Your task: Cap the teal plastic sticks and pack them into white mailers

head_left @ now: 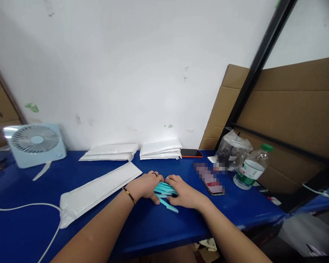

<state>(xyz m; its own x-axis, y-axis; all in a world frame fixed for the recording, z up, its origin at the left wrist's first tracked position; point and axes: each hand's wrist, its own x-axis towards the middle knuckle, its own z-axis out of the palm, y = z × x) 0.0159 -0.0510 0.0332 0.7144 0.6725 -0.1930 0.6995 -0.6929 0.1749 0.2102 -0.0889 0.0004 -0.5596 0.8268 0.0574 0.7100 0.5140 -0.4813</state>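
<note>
My left hand (148, 186) curls around the left end of a loose bunch of slim teal plastic sticks (164, 189) on the blue table. From the opposite side, my right hand (185, 192) presses its fingers and thumb against the same bunch. One stick (168, 206) pokes out at the front, pointing to the right. The sticks look like eyebrow razors, though their ends are mostly hidden by my fingers. Left of my hands lies a long white padded mailer (98, 191), one end close to my left hand.
White mailers are piled by the wall, one stack (109, 151) beside another (161, 149). A light-blue fan (35, 144) stands at left, with a white cable (27, 206). On the right are a phone (212, 184), a dark phone (192, 153), a bagged cup (231, 148) and a water bottle (250, 170).
</note>
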